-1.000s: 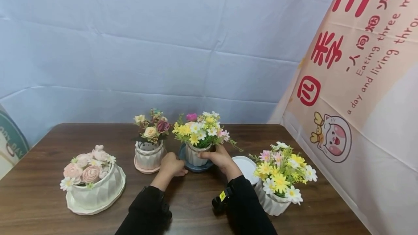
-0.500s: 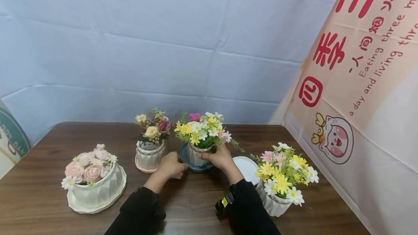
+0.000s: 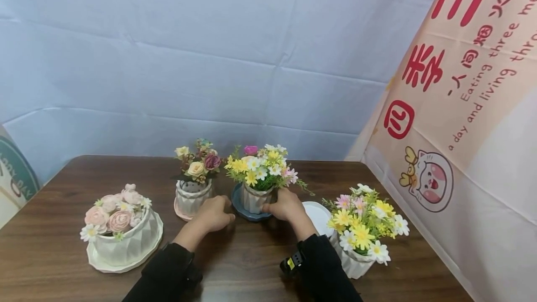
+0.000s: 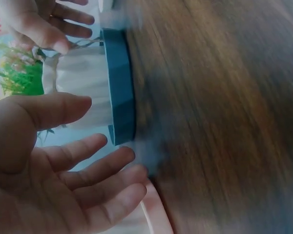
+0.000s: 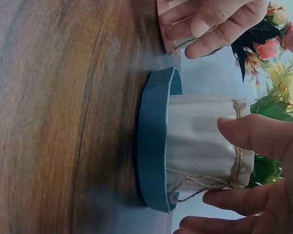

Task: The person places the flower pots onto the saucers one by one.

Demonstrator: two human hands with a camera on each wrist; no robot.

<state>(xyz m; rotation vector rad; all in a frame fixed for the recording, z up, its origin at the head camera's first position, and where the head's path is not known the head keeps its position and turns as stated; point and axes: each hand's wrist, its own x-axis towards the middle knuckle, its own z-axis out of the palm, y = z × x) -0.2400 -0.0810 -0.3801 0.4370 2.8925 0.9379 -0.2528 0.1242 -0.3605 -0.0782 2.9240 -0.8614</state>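
Note:
A whitish ribbed flowerpot [image 3: 253,200] with yellow, white and pink flowers [image 3: 260,167] stands upright in a blue saucer [image 5: 154,141]. Twine circles its upper part and hangs down one side in the right wrist view. Beside the pot is my right hand [image 3: 287,206], thumb and fingers spread loosely at its side, thumb tip close to the wall. My left hand [image 3: 215,213] is on the pot's other side, fingers relaxed and holding nothing. It lies between the blue saucer and a second pot [image 3: 190,199] with roses on a pink saucer [image 4: 156,209].
At the left, a wide white pot [image 3: 123,246] of pale pink flowers sits on a white scalloped saucer [image 3: 102,268]. A pot [image 3: 354,264] of yellow and white daisies stands at the right, by a white saucer [image 3: 317,216]. Pale cloth [image 3: 201,83] hangs behind the table.
My left hand has drawn back from the blue saucer, to the left and nearer to me. My right hand has loosened from the pot and shifted slightly right.

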